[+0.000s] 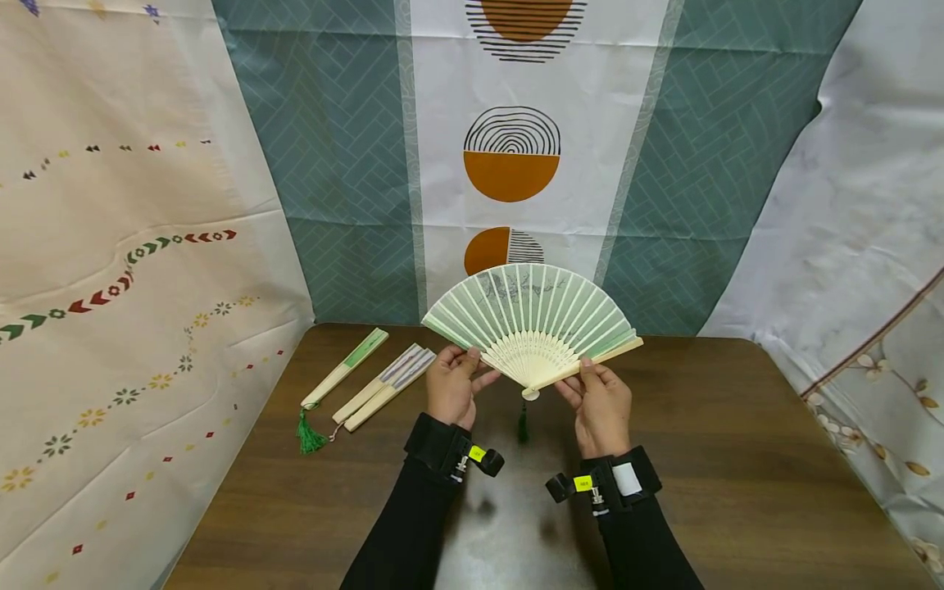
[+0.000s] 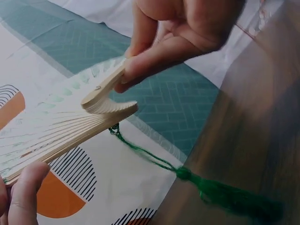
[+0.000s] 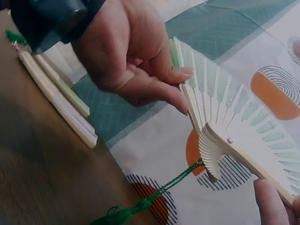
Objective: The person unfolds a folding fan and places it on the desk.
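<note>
A pale green folding fan [image 1: 527, 319] is spread wide in front of me, held up over the table. My left hand [image 1: 453, 387] pinches its left outer rib between thumb and fingers. On the other side my right hand [image 1: 603, 408] pinches the right outer rib. Cream-coloured ribs meet at the pivot [image 3: 229, 140] near the bottom. From there a dark green tassel [image 2: 234, 197] hangs on a cord. Faint dark drawing marks the fan's leaf in the head view.
On the table's [image 1: 737, 459] left side lies a folded green fan [image 1: 345, 369] with a green tassel [image 1: 310, 433]. Beside it are folded fans with greyish leaves [image 1: 387, 385]. A patterned cloth [image 1: 509, 176] hangs behind the table.
</note>
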`<state>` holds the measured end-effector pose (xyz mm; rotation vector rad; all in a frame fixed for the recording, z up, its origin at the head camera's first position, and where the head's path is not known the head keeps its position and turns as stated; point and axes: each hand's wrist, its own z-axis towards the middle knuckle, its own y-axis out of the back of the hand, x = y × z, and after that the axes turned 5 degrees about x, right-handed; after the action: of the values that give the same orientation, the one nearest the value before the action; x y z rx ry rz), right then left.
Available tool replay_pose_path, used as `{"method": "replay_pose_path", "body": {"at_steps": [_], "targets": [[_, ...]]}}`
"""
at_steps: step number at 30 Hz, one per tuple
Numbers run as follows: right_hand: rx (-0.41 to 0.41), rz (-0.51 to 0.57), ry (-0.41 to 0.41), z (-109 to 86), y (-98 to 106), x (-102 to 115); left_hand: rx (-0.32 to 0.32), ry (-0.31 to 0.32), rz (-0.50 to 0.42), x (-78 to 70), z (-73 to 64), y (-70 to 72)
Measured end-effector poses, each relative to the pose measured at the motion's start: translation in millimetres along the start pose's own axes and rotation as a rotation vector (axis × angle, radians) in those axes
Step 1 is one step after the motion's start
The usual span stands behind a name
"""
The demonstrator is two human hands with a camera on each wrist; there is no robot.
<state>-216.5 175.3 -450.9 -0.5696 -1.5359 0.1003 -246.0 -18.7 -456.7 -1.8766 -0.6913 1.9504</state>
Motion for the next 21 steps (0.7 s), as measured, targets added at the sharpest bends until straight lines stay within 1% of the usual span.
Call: {"method": "replay_pose_path", "body": {"at_steps": [4, 7, 12, 15, 19, 21], "targets": [[-0.022, 0.042, -0.004, 0.7, -0.5, -0.3, -0.019, -0.011, -0.049, 2.1, -0.3, -1.9], [-0.047, 0.096, 0.000, 1.1, -1.8, 0.0, -0.035, -0.022, -0.081, 3.7, -0.1, -3.6], [-0.066, 0.171, 0.010, 0.5, -1.9, -0.4, -0.056, -0.032, -0.119, 6.0, -0.3, -6.0], [-0.080, 0.202, 0.016, 0.2, -1.5, -1.7, -0.056, -0.037, -0.145, 8.1, -1.0, -7.4], [-0.097, 0.270, 0.028, 0.3, -2.8, -3.5, -0.057, -0.050, -0.193, 11.2, -2.1, -10.5], [-0.102, 0.296, 0.034, -0.1, -4.0, -3.9, -0.068, -0.053, -0.213, 12.3, -3.2, -12.5]]}}
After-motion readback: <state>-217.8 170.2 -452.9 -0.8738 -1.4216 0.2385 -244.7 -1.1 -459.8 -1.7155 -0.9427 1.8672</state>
